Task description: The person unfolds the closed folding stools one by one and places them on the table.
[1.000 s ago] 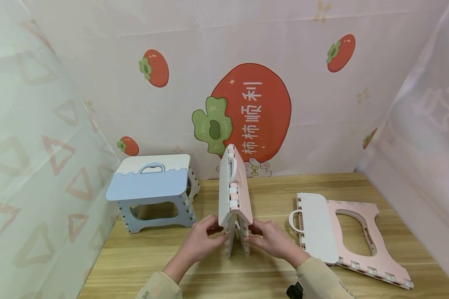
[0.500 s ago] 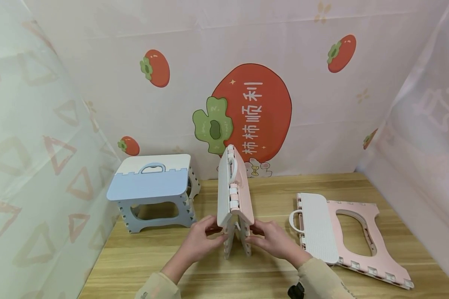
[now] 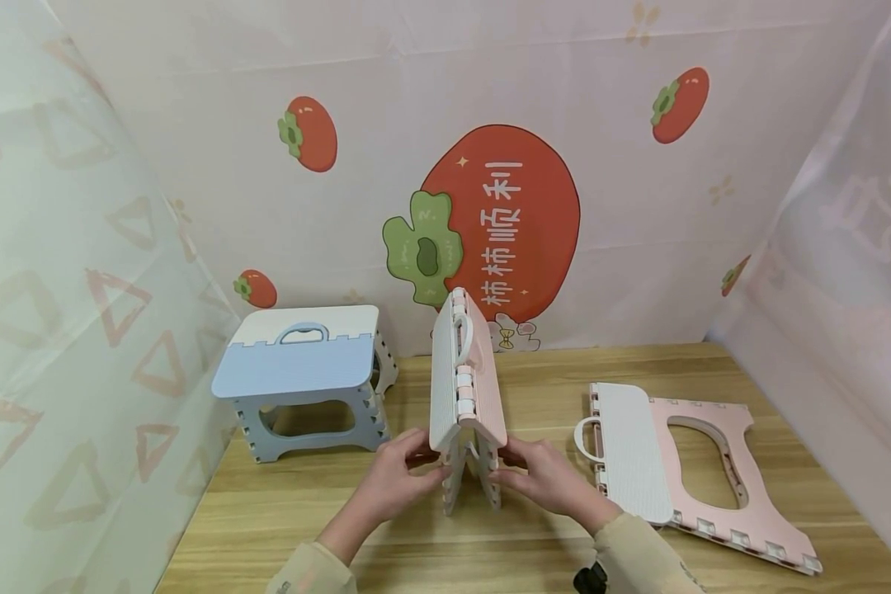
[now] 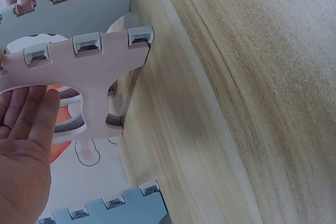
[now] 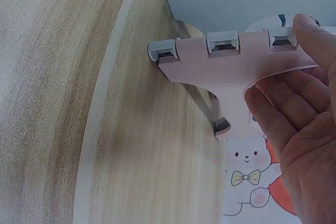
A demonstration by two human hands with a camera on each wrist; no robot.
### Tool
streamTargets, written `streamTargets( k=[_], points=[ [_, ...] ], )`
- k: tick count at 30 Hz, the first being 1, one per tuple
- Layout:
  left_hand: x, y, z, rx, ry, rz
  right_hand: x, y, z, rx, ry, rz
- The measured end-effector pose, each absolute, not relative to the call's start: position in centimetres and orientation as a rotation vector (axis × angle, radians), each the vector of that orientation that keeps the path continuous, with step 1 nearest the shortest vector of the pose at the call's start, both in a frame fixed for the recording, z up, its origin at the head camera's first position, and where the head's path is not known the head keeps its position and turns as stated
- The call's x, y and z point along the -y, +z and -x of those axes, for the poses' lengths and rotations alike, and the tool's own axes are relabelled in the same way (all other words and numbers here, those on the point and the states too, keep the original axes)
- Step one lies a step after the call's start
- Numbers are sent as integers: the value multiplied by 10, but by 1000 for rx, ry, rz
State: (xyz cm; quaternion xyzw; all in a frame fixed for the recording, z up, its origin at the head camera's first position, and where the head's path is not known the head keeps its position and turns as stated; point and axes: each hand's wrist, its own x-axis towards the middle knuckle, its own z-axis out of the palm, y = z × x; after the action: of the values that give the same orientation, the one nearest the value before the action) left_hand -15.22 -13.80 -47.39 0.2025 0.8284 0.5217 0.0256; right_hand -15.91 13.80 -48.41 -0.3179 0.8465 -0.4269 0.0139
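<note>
A pink-and-white folding stool [image 3: 484,371] stands partly unfolded in the middle, its two top halves sloping like a narrow tent and its leg panels a little apart. My left hand [image 3: 397,478] grips the left leg panel, with fingers at its cutout in the left wrist view, where the pink panel [image 4: 102,66] shows white hinge clips. On the other side my right hand [image 3: 549,478] holds the right leg panel, thumb on the clip edge and fingers through the opening of this pink panel [image 5: 220,66]. The fingertips are partly hidden in the head view.
At the back left a blue-and-white folding stool [image 3: 289,367] stands fully unfolded. Another pink-and-white folding stool [image 3: 634,450] lies flat on the right of the wooden table [image 3: 423,553]. Fabric walls with printed persimmons [image 3: 520,223] enclose the back and sides.
The middle stool's two top halves and leg panels have spread slightly farther apart. Both hands keep their hold and have shifted outward a little with the panels.
</note>
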Motion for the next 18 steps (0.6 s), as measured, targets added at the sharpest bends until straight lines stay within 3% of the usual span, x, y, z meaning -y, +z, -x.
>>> streamTargets(
  k=[18],
  points=[
    [141,-472,151,-2562,1601,-628,-141,-484,160,-2627,-1333,995]
  ],
)
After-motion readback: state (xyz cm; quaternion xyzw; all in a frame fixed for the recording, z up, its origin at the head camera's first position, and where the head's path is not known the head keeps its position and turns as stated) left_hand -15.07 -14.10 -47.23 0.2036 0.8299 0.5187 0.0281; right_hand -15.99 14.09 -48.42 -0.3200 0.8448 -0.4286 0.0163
